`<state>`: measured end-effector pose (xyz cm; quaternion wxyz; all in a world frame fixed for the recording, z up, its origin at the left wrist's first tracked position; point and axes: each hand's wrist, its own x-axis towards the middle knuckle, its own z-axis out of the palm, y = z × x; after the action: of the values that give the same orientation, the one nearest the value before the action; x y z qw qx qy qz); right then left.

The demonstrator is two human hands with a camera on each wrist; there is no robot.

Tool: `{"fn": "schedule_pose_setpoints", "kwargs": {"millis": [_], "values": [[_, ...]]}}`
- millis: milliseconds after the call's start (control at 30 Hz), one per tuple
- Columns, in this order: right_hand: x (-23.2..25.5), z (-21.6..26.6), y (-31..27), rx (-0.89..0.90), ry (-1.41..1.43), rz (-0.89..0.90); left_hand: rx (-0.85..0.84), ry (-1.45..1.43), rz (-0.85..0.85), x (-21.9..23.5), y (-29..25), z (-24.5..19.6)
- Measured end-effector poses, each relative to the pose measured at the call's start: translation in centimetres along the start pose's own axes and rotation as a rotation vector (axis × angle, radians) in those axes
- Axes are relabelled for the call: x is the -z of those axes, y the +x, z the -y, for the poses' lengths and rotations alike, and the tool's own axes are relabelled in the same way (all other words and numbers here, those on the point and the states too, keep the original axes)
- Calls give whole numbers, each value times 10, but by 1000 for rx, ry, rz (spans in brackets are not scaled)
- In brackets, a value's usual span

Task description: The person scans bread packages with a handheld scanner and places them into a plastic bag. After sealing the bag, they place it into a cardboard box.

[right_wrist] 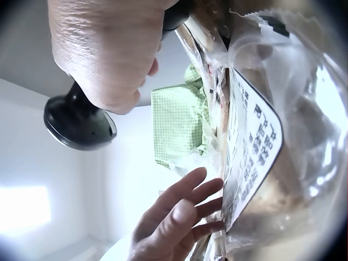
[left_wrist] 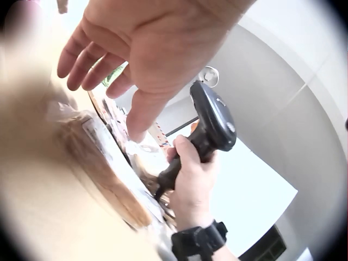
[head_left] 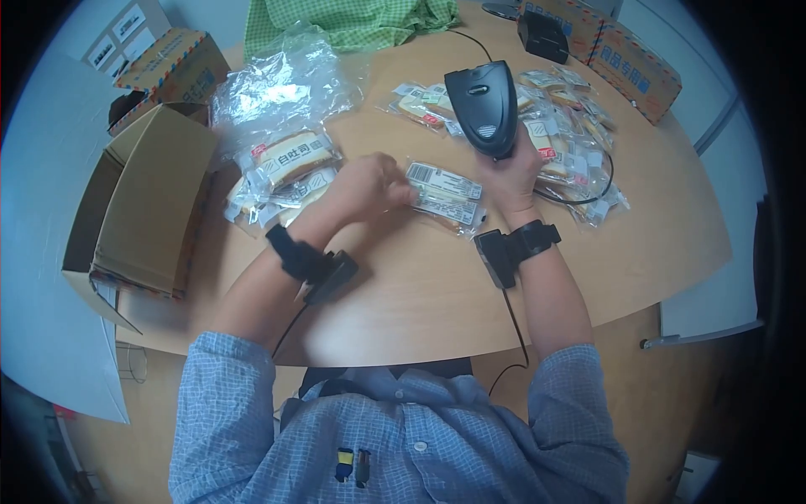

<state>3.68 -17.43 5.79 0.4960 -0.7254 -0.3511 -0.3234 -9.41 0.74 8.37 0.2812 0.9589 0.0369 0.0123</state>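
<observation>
Reaching inward over the table (head_left: 403, 311), the left hand (head_left: 374, 189) is held with its wrist angled toward the middle, just beside the left edge of a flat packet of bread (head_left: 443, 197). Its fingers are seen loosely bent and slightly parted in the wrist views, with nothing pinched between them. The right forearm is extended forward, and the handle of a black scanner (head_left: 484, 105) is gripped in the right hand (head_left: 514, 172), fingers wrapped around it, with the scanner's head raised above the table. A black strap with a small module is worn on each wrist.

The flat packet is laid between the hands, its white label turned up; a barcode and rows of small print are shown on it, too fine to be read in the head view. On the pile at the left (head_left: 285, 172), 白吐司 is printed on the top packet. More packets (head_left: 571, 139) are heaped at the right, partly behind the right hand. On the carton at the far right (head_left: 634, 71), blue characters including 品专用 can be read.
</observation>
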Motion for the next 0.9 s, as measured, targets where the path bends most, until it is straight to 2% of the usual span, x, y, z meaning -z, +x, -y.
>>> {"fn": "schedule_pose_setpoints", "kwargs": {"millis": [100, 133, 167, 233, 300, 367, 433, 500, 567, 633, 700, 767, 833, 867, 900], "values": [[1, 9, 1, 110, -72, 123, 118, -146, -61, -7, 17, 9], [1, 14, 1, 134, -60, 150, -49, 45, -70, -13, 25, 14], [2, 15, 1, 144, -60, 151, -50, 42, -79, -20, 32, 21], [1, 15, 0, 146, -53, 219, -396, 21, -19, -24, 39, 26], [0, 11, 0, 139, -49, 230, -391, 92, 10, -21, 39, 20], [0, 9, 0, 119, -38, 230, -113, 292, 125, -7, 30, -2], [0, 8, -1, 114, -28, 230, -60, 244, 138, -3, 27, 2], [0, 7, 0, 106, -10, 227, 121, -3, -147, 7, 16, 2], [0, 8, 1, 145, -29, 228, 122, -71, -191, 24, 16, 26], [-1, 9, 0, 157, -12, 245, 129, -718, -240, 35, 13, 44], [-2, 14, 0, 189, 44, 341, 187, -769, -227, 43, 9, 54], [-2, 24, 0, 177, 54, 404, 219, -991, -245, 47, 7, 57], [-3, 29, -1, 292, 122, 495, 233, -1020, -218, 47, 8, 58], [-2, 33, -1, 255, 115, 570, 213, -997, -213, 47, 8, 58], [-1, 37, -1, 256, 112, 572, 194, -974, -209, 45, 9, 57]]}}
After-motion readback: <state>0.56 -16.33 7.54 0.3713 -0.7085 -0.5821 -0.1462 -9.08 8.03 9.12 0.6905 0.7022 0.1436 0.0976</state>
